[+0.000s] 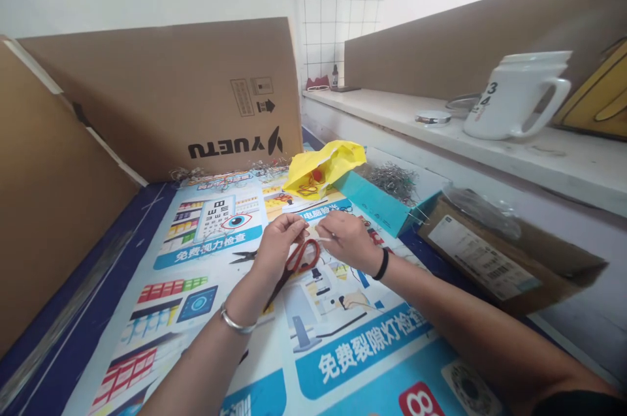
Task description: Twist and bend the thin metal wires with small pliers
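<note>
My left hand [280, 241] is closed in a pinch above the printed poster [210, 331], thumb against forefinger. Close by on its right, my right hand [349, 243] is also pinched, fingers curled inward. Whatever lies between the fingertips is too small to make out. Beneath and between the hands rest scissors [309, 258] with red-orange handles, partly covered by my left hand and wrist. Dark pointed jaws of a tool [243, 257] stick out to the left of my left hand. Beyond the hands lies an opened yellow bag [300, 171] with red items at its mouth.
A teal box [375, 204] holds a heap of thin metal pieces [392, 182]. Beside it stands a brown carton [563, 282] with a label. A white mug [514, 99] and a round lid [432, 117] sit on the right ledge [392, 109]. Cardboard panels [161, 89] wall the back and left.
</note>
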